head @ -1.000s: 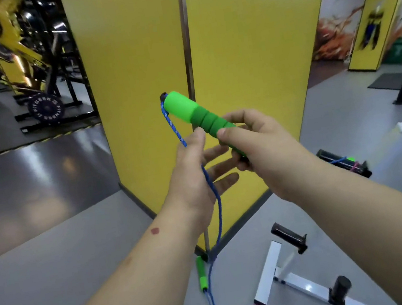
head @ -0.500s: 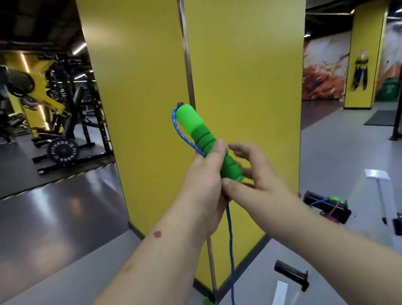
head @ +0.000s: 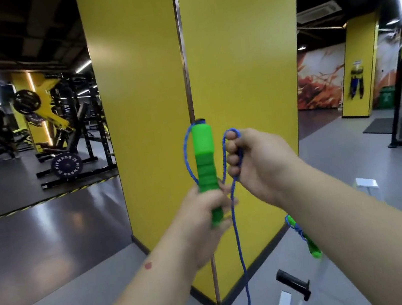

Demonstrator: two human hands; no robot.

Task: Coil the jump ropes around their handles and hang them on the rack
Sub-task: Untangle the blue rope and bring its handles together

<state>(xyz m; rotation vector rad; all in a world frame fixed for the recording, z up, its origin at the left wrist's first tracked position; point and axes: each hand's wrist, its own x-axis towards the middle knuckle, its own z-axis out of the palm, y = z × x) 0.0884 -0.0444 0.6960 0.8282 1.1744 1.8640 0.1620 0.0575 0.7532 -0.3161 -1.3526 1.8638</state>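
The handle point(head: 205, 162) is now held upright by the left hand point(head: 205, 220); the rope point(head: 235, 226) is pinched in the right hand's point(head: 257, 164) curled fingers point(head: 232, 158), so coiling is judged begun.

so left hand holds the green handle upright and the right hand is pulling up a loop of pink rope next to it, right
Not quite: the rope looped in the right hand is blue, not pink, as the head view shows. The rest stands: the left hand holds the green handle upright, with the loop raised beside it.
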